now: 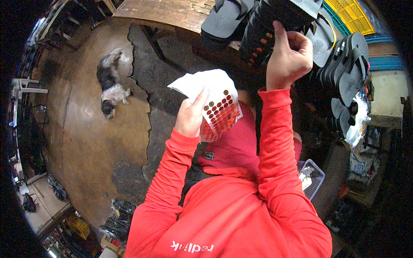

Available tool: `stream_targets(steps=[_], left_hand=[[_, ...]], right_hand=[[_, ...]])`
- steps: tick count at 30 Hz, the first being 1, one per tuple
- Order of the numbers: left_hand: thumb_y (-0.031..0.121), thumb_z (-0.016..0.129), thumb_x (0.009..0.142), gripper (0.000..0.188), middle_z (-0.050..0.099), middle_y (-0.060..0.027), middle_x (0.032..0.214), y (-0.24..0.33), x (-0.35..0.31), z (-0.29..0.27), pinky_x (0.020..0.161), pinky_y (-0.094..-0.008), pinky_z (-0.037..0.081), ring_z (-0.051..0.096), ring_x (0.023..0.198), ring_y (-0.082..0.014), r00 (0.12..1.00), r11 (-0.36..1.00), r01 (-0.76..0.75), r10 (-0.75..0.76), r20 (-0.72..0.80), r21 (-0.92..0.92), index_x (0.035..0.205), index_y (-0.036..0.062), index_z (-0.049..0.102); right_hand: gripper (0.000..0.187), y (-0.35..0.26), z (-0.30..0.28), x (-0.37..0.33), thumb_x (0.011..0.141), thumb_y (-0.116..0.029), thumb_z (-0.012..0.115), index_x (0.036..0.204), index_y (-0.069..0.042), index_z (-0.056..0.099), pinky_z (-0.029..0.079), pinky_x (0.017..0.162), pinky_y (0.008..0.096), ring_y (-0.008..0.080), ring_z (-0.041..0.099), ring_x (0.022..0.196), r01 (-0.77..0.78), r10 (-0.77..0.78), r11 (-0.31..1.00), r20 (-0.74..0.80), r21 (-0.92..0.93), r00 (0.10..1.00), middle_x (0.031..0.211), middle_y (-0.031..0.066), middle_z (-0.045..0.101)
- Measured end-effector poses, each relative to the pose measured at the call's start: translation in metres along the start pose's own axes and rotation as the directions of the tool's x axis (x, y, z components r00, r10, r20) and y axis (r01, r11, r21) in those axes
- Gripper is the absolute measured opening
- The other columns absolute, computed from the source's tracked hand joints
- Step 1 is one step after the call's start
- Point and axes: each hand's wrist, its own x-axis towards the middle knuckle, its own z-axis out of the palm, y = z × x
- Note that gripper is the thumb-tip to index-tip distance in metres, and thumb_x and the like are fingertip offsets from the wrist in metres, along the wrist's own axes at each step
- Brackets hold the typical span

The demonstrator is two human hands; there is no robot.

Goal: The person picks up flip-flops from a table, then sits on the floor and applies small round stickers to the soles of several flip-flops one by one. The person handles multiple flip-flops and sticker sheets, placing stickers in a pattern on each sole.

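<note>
My left hand [190, 117] grips a white sheet of round stickers [205, 81], its thumb lying on top. The stickers sit in rows, mostly dark red and bright red, a few gold-brown. At the upper right, my right hand [289, 59] is raised against a tall stack of black and grey flip-flops [254, 32]. Its thumb points up along the stack's side and the other fingers curl in. Whether a sticker is between those fingers is too small to tell. Small orange and red round stickers [263, 41] dot the edges of the stacked soles beside the thumb.
More grey flip-flops [352, 73] are stacked at the right. A wooden tabletop [163, 12] is at the top, with a yellow crate [350, 16] at the far right. A black-and-white dog [109, 79] lies on the floor at left. By my right side stands a purple-grey plastic basket [317, 177].
</note>
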Motion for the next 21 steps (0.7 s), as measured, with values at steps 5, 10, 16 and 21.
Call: stream_targets(steps=[5,10,16,21], left_hand=[[0.018,0.054,0.097,0.029,0.067,-0.0065,0.105,-0.001,-0.004,-0.009,0.081,-0.0265,0.049,0.064,0.090,-0.0119,0.986,0.987,-0.122,0.110,0.122,0.102,0.113,-0.0033,0.062],[0.019,0.055,0.096,0.028,0.068,-0.0063,0.101,0.007,-0.004,-0.007,0.078,-0.0248,0.048,0.063,0.088,-0.0101,0.998,0.999,0.009,-0.007,0.057,-0.037,0.110,-0.0037,0.064],[0.016,0.055,0.093,0.027,0.068,-0.0091,0.105,0.011,0.000,-0.006,0.079,-0.0298,0.050,0.066,0.089,-0.0169,0.992,0.994,0.008,-0.022,0.126,0.111,0.111,-0.0026,0.062],[0.015,0.054,0.093,0.027,0.066,-0.0100,0.109,0.012,-0.002,0.000,0.082,-0.0313,0.051,0.065,0.095,-0.0194,0.987,0.997,0.060,-0.067,0.149,0.050,0.112,-0.0024,0.061]], right_hand=[[0.030,0.007,-0.006,0.007,0.074,-0.016,0.084,0.083,-0.003,0.058,0.035,0.047,0.0163,0.0023,0.046,0.054,-0.287,0.248,0.903,0.155,0.321,0.956,0.065,-0.0021,0.055],[0.009,-0.006,-0.036,-0.013,0.086,-0.006,0.070,0.091,-0.003,0.063,0.039,0.049,0.0173,0.0037,0.051,0.058,-0.160,0.064,0.961,0.382,0.225,0.922,0.079,0.0026,0.064],[0.025,-0.009,-0.078,-0.049,0.071,-0.009,0.071,0.095,-0.011,0.066,0.053,0.060,0.0330,0.0230,0.062,0.075,0.403,-0.471,0.855,0.813,0.325,0.344,0.090,0.0059,0.063],[0.031,-0.004,-0.083,-0.049,0.067,-0.008,0.068,0.098,-0.012,0.065,0.053,0.058,0.0308,0.0203,0.061,0.073,0.572,-0.547,0.754,0.792,0.324,0.271,0.093,0.0037,0.063]])
